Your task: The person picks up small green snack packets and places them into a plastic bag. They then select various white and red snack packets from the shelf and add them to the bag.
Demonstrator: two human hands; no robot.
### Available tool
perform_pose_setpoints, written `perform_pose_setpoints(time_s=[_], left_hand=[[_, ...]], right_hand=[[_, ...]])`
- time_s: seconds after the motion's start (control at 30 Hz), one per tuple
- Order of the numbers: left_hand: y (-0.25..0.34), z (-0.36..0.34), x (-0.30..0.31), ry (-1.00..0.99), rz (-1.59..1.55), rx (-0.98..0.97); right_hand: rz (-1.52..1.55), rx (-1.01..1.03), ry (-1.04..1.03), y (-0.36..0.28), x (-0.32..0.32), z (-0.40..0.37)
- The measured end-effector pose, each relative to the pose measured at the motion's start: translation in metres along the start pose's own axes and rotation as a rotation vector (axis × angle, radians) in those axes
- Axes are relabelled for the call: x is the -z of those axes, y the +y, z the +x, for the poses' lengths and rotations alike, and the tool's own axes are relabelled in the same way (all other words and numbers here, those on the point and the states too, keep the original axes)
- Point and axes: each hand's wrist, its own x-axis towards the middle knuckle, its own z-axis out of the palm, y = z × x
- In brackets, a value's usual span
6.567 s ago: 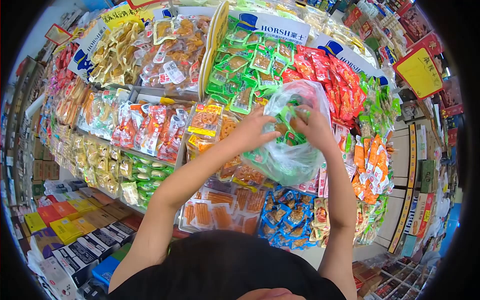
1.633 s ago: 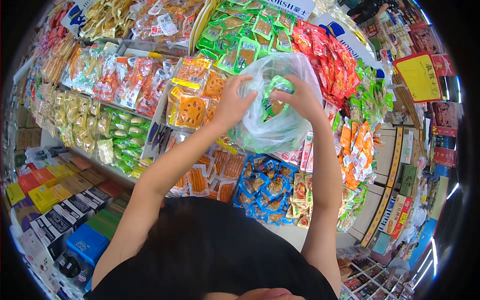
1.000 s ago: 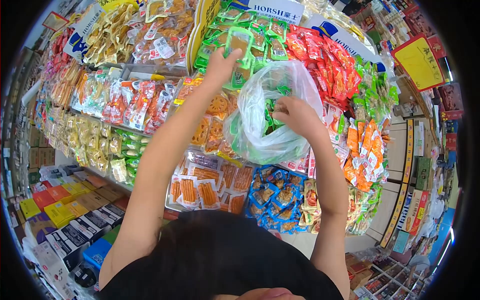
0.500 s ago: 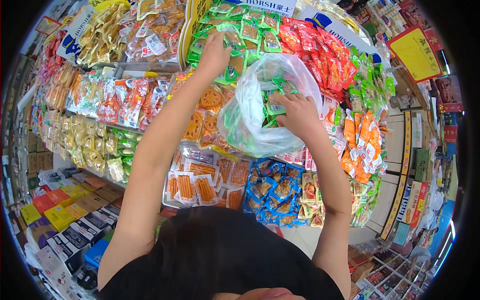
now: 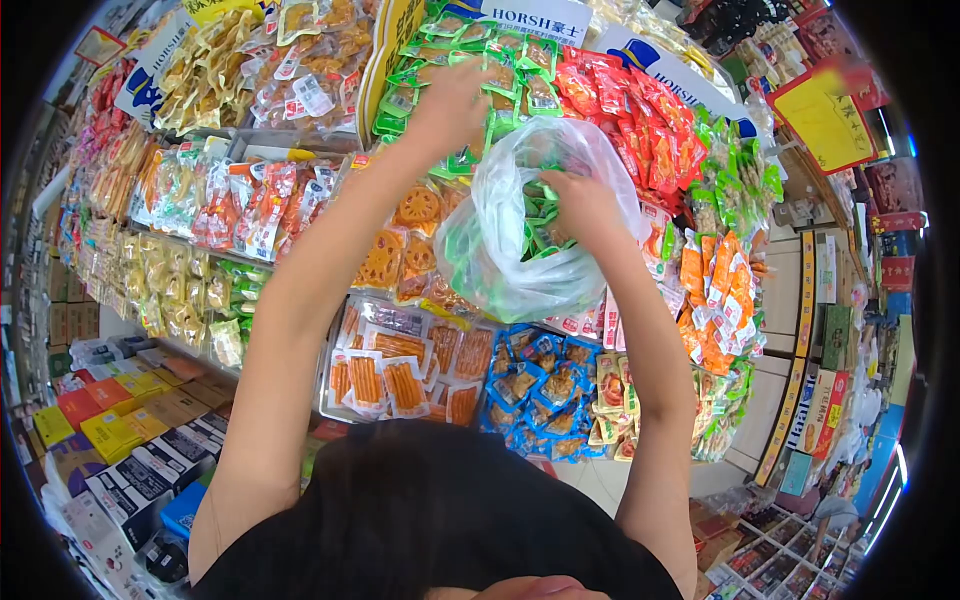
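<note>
My left hand (image 5: 455,108) is over the pile of green snack packets (image 5: 405,98) at the back. Its fingers, a little blurred, are apart and point to the right. My right hand (image 5: 585,208) reaches into the mouth of a clear plastic bag (image 5: 490,210), fingers curled together and partly hidden. What its fingertips hold, if anything, I cannot tell. More green packets (image 5: 540,222) lie inside the bag, just below those fingers. The bag rests on the display, its rim spread wide.
Red packets (image 5: 640,125) are heaped right of the green ones. Lotus-root packs (image 5: 415,205) lie left of the bag; sausage-stick packs (image 5: 385,380) and blue packets (image 5: 545,385) lie nearer me. A yellow sign (image 5: 825,120) stands at the right, boxes (image 5: 110,435) at the lower left.
My left hand has lifted from the green packets and shifted right, toward the bag. My right hand has moved slightly up and left in the bag, and its fingers are more curled.
</note>
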Motion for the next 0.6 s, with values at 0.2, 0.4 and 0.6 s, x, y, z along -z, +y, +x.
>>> perform_pose_setpoints(time_s=[0.2,0.4,0.6], left_hand=[[0.092,-0.047,0.000,-0.705,-0.493,-0.004],[0.104,-0.050,-0.020,-0.709,-0.171,0.060],[0.105,-0.060,-0.059,-0.746,-0.036,0.005]], right_hand=[[0.104,-0.264,0.006,0.009,0.044,0.002],[0.571,-0.389,0.121,0.000,0.083,0.016],[0.690,-0.426,0.136,-0.006,0.062,0.075]])
